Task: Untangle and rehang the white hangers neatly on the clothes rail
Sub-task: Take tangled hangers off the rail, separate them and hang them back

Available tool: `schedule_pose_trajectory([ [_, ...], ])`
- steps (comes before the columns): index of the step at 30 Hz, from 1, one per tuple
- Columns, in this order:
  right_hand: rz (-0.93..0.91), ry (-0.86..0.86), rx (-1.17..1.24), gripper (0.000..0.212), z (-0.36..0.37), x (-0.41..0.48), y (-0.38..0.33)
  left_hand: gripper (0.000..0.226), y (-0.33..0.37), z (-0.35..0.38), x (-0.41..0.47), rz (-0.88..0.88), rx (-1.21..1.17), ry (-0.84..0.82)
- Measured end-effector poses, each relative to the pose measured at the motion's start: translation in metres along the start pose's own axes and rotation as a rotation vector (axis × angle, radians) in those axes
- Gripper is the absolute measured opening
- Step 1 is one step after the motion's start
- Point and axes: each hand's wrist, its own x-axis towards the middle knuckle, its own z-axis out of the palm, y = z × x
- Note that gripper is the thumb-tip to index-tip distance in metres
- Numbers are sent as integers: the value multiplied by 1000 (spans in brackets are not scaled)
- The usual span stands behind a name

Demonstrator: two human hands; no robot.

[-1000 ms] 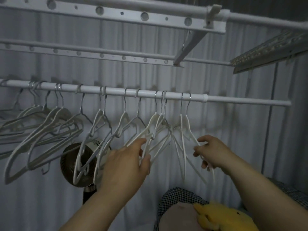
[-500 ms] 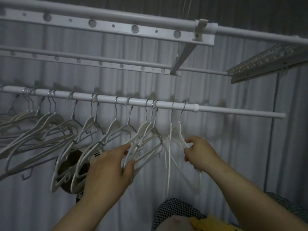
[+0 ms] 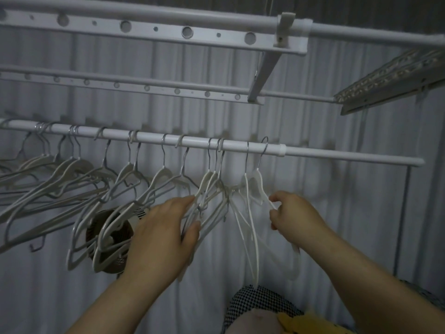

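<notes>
- Since a second ago the rightmost hanger point(image 3: 259, 186) has swung: its hook now tips up over the clothes rail point(image 3: 337, 155) instead of sitting square on it, and its shoulder has turned toward the right grip point(image 3: 291, 218).
- At 4 o'clock from the middle of the view, the right grip pinches that hanger's thin lower arm between thumb and curled fingers.
- At 7 o'clock, the left grip point(image 3: 166, 227) is closed on a bunch of white hangers point(image 3: 212, 182), fingers over their arms and thumb under.
- This bunch hangs by close-set hooks on the rail, at 12 o'clock of the left grip.
- Between the two grips an edge-on hanger point(image 3: 248, 189) hangs down, its arms crossing those of the bunch.
- Other hangers point(image 3: 72, 169) fill the rail toward 9 o'clock, slanted and overlapping.
- A round brown fan point(image 3: 113, 237) sits behind them, at 9 o'clock of the left grip.
- Two perforated bars point(image 3: 154, 30) run across at 12 o'clock, in front of a pleated curtain point(image 3: 313, 116).
- A checked cloth point(image 3: 252, 300) and a yellow soft toy point(image 3: 303, 321) lie at 5 o'clock, on the bottom edge.
</notes>
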Motion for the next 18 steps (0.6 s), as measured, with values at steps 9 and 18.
schedule_pose_trajectory([
  [9, -61, 121, -86, 39, -19, -20, 17, 52, 1, 9, 0, -1, 8, -62],
  [18, -4, 162, -131, 34, -47, -67, 95, 56, 5, 15, -5, -2, 43, -62],
])
